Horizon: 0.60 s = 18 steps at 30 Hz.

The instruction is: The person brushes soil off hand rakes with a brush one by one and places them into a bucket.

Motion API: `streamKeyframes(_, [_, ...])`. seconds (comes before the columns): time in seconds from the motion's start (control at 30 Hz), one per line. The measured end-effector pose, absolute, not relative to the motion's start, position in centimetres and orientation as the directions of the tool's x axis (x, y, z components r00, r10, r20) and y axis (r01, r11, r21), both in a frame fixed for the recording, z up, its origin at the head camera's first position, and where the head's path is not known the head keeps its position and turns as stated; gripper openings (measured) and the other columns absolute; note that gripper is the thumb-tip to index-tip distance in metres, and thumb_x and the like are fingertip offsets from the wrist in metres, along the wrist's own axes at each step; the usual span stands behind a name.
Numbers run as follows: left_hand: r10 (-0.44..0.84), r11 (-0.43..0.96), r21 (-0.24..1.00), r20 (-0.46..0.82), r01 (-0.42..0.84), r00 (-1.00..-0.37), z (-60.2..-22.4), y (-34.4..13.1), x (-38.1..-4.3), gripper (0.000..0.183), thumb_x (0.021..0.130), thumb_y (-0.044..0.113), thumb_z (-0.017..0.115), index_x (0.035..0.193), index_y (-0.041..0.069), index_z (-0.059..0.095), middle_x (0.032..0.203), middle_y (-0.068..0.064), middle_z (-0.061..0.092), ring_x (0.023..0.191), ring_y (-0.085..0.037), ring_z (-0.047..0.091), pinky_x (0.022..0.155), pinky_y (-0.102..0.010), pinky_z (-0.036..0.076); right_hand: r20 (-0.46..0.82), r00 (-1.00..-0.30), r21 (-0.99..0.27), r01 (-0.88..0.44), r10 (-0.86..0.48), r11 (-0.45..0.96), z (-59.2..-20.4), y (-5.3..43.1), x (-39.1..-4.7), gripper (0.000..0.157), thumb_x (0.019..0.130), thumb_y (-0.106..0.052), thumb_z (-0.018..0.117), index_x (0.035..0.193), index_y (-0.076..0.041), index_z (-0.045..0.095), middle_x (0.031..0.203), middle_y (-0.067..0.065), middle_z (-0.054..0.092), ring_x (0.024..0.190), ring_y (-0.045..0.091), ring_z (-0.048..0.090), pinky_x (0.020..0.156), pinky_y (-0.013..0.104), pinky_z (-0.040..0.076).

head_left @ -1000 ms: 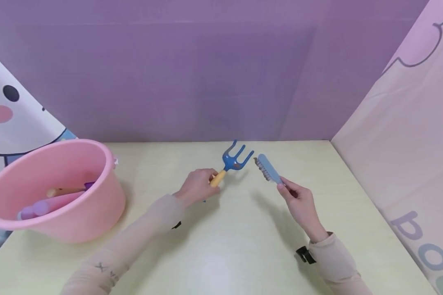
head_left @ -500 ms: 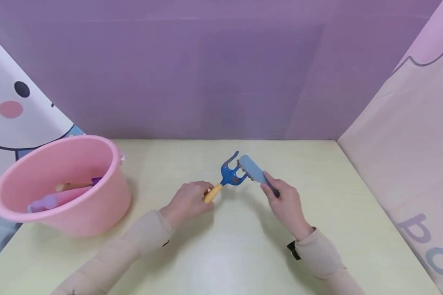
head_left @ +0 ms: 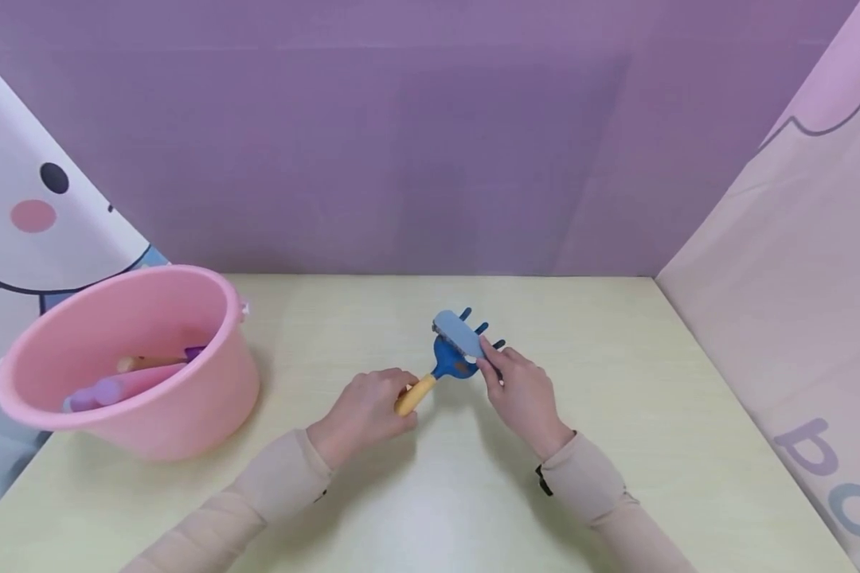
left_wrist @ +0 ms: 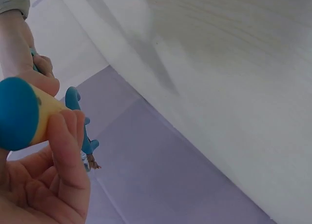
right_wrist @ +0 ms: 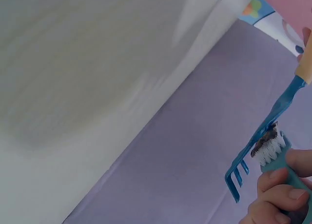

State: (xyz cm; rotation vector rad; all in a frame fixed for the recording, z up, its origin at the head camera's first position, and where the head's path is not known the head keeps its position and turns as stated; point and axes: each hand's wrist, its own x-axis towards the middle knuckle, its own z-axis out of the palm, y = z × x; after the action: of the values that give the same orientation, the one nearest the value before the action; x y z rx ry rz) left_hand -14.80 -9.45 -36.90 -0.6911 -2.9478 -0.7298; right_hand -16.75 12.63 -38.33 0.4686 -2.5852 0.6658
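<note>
My left hand [head_left: 369,410] grips the yellow handle of a small blue garden fork [head_left: 450,360] and holds it above the table. A reddish-brown stain shows on the fork's head, and its three tines point away to the upper right. In my right hand [head_left: 525,398] is a blue brush [head_left: 460,333], pinched between thumb and fingers near its dark handle. The brush lies across the fork's head in the head view, hiding part of it. From the right wrist, the white bristles [right_wrist: 271,150], with brown dirt on them, are right at the fork's blue metal. The left wrist view shows the handle's blue end cap [left_wrist: 18,114].
On the left of the pale table [head_left: 315,318] stands a pink bucket [head_left: 186,422], with a pink-and-purple item [head_left: 115,388] and other things inside. A purple backdrop [head_left: 430,143] rises behind the table, and a printed pale panel [head_left: 795,302] runs along its right side.
My right hand has moved left, bringing the brush from beside the fork's tines to over its head. My left hand has drawn the fork slightly back toward me.
</note>
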Motion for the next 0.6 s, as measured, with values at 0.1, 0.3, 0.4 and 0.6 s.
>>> streamKeyframes(0.1, [0.404, 0.791, 0.437, 0.153, 0.428, -0.902, -36.85, -9.55, -14.47, 0.031, 0.072, 0.017, 0.071, 0.100, 0.006, 0.066, 0.081, 0.001, 0.061, 0.058, -0.006, 0.048, 0.053, -0.016, 0.042, 0.474, -0.852, -0.381, -0.427, -0.223, 0.820, -38.28, 12.31, -16.39, 0.034, 0.087, -0.017, 0.061, 0.119, -0.006, 0.061, 0.066, 0.001, 0.054, 0.049, 0.006, 0.033, 0.042, 0.018, 0.026])
streamKeyframes(0.3, [0.392, 0.784, 0.454, 0.167, 0.423, -0.905, -36.87, -9.74, -14.43, 0.030, 0.072, 0.016, 0.070, 0.100, 0.006, 0.066, 0.082, 0.002, 0.062, 0.059, -0.004, 0.048, 0.053, -0.016, 0.042, 0.428, -0.873, -0.445, -0.428, -0.234, 0.786, -38.16, 12.17, -15.87, 0.034, 0.089, -0.018, 0.059, 0.120, -0.006, 0.060, 0.065, -0.003, 0.052, 0.048, 0.005, 0.032, 0.043, 0.018, 0.025])
streamKeyframes(0.4, [0.382, 0.780, 0.476, 0.153, 0.407, -0.911, -36.81, -9.81, -14.44, 0.031, 0.072, 0.016, 0.070, 0.101, 0.007, 0.066, 0.082, 0.002, 0.062, 0.059, -0.004, 0.048, 0.052, -0.016, 0.042, 0.399, -0.890, -0.484, -0.407, -0.218, 0.775, -38.02, 12.35, -15.75, 0.035, 0.089, -0.019, 0.058, 0.122, -0.007, 0.059, 0.068, -0.001, 0.056, 0.048, 0.006, 0.032, 0.043, 0.018, 0.026])
streamKeyframes(0.6, [0.371, 0.779, 0.483, 0.158, 0.399, -0.915, -36.72, -9.90, -14.51, 0.031, 0.072, 0.016, 0.070, 0.101, 0.007, 0.066, 0.081, 0.002, 0.062, 0.058, -0.004, 0.048, 0.051, -0.017, 0.042, 0.412, -0.896, -0.510, -0.377, -0.166, 0.773, -37.57, 12.92, -15.67, 0.035, 0.088, -0.020, 0.060, 0.119, -0.003, 0.060, 0.071, 0.004, 0.059, 0.049, 0.007, 0.035, 0.045, 0.019, 0.028])
